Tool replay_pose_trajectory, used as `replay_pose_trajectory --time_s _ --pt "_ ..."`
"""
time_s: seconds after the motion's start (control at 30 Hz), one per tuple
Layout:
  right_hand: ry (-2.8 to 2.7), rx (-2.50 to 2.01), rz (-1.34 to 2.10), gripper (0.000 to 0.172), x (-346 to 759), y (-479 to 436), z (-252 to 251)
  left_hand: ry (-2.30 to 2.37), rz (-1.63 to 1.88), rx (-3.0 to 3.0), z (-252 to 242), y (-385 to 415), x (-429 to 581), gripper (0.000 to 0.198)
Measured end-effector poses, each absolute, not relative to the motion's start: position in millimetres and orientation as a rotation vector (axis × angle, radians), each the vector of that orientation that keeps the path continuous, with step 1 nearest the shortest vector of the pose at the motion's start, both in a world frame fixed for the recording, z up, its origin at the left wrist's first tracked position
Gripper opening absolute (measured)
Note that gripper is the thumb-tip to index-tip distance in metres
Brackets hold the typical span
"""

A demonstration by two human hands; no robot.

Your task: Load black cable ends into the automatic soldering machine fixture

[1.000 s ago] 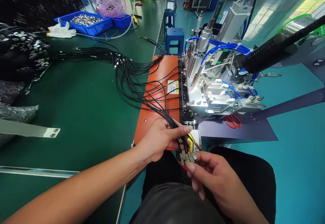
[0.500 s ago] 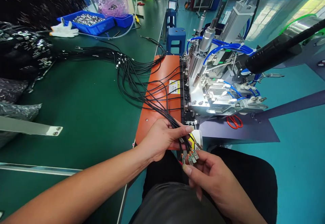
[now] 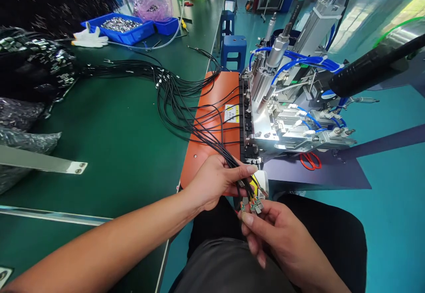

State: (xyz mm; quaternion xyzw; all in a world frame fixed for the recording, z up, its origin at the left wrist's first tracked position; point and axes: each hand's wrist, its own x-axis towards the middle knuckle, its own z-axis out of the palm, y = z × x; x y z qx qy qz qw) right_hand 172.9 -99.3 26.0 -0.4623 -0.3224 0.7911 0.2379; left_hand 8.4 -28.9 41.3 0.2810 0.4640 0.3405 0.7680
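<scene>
My left hand [image 3: 219, 180] is closed around a bundle of thin black cables [image 3: 212, 140], thumb across the top. Out of that grip come the cable ends, each with a small metal connector [image 3: 256, 205] and bits of green and orange at its base. My right hand [image 3: 268, 226] pinches at one of these connectors, thumb on top; its fingertips partly hide what lies between them. Behind the hands, the cables run over an orange plate [image 3: 191, 169] and back along the green table. Some of them reach the black edge of a metal machine [image 3: 275, 102].
On the green table [image 3: 109, 151] a blue tray [image 3: 133, 37] holds small metal parts, with a white glove [image 3: 89, 38] beside it. A blue stool [image 3: 233, 47] stands beyond the machine. Red-handled scissors [image 3: 311, 161] lie right of it. A metal bar [image 3: 43, 160] juts in from the left.
The view has shifted slightly, so everything sits a little further right. My right hand's fingers have closed in nearer the connector ends. My left hand keeps its hold on the bundle.
</scene>
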Motion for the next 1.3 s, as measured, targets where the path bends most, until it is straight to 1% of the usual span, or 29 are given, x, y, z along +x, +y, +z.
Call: replay_pose_trajectory --time_s 0.03,0.07,0.13,0.17,0.2,0.23,0.37,0.47,0.57,0.67,0.83,1.03,1.3 --pt "-0.856 -1.265 2.129 0.028 171.6 -98.8 26.9 0.998 0.738 0.607 41.5 -28.9 8.3 0.025" --pt "-0.817 -1.264 2.071 0.031 169.9 -98.4 28.0 0.988 0.736 0.606 41.6 -28.9 8.2 0.025" --pt "-0.736 -1.262 1.931 0.053 166.4 -97.4 30.2 0.97 0.732 0.606 41.5 -29.1 8.1 0.025" --pt "-0.714 -1.259 1.873 0.061 164.9 -97.0 31.1 0.964 0.735 0.605 41.3 -29.2 8.1 0.025" --pt "-0.715 -1.258 1.829 0.063 163.7 -96.7 31.7 0.96 0.74 0.603 41.0 -29.3 8.2 0.026" --pt "-0.732 -1.263 1.796 0.06 162.9 -96.4 32.1 0.96 0.744 0.599 40.7 -29.4 8.1 0.027" --pt "-0.837 -1.29 1.704 0.04 164.0 -95.6 32.5 0.975 0.727 0.597 42.0 -28.4 6.0 0.032" --pt "-0.834 -1.291 1.685 0.034 168.2 -93.6 32.2 0.955 0.659 0.594 48.1 -24.4 0.3 0.033" --pt "-0.781 -1.275 1.672 0.033 172.9 -89.9 30.3 0.952 0.602 0.578 56.4 -18.3 -7.4 0.034" --pt "-0.723 -1.262 1.628 0.034 175.7 -85.9 28.4 1.002 0.607 0.606 59.7 -14.1 -13.3 0.029" --pt "-0.664 -1.24 1.566 0.044 177.2 -81.1 29.5 1.049 0.63 0.662 52.1 -14.3 -17.7 0.027" --pt "-0.775 -1.224 1.599 0.028 181.9 -81.2 26.5 0.934 0.649 0.684 44.8 -13.2 -22.6 0.027" --pt "-0.795 -1.218 1.587 0.027 184.3 -83.2 20.9 0.911 0.664 0.686 45.2 -12.5 -22.0 0.023"
